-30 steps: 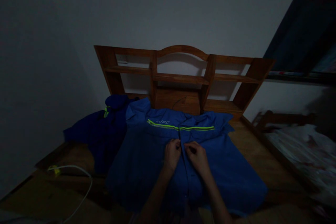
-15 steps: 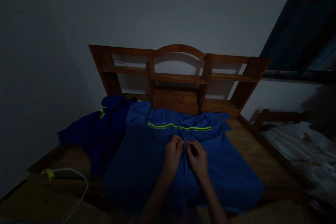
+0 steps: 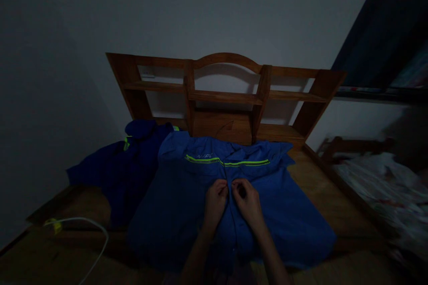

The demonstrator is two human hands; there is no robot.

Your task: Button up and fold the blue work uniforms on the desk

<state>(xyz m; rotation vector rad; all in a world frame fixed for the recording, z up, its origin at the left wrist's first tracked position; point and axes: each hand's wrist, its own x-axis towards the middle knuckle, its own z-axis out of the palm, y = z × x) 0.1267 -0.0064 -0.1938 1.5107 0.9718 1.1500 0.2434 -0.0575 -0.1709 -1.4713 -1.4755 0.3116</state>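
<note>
Lying front up across the wooden bed (image 3: 334, 187), the blue shirt (image 3: 230, 218) puts its middle opening (image 3: 234, 227) between the left hand (image 3: 215, 200) and the right hand (image 3: 249, 202), both curled nearly closed, apparently pinching its edges to steady the cloth. The upper-left compartment (image 3: 154, 86) of the headboard (image 3: 224, 96) frames a pale fitting (image 3: 147, 75), too dim to identify.

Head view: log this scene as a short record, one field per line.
Left hand: at the front opening of the blue shirt; grip too dark to tell
Right hand: across from it, same opening
Shirt: spread out, yellow-green stripe across chest
Left of shirt: darker blue garment, heaped
Behind: wooden headboard
Light: dim
</note>
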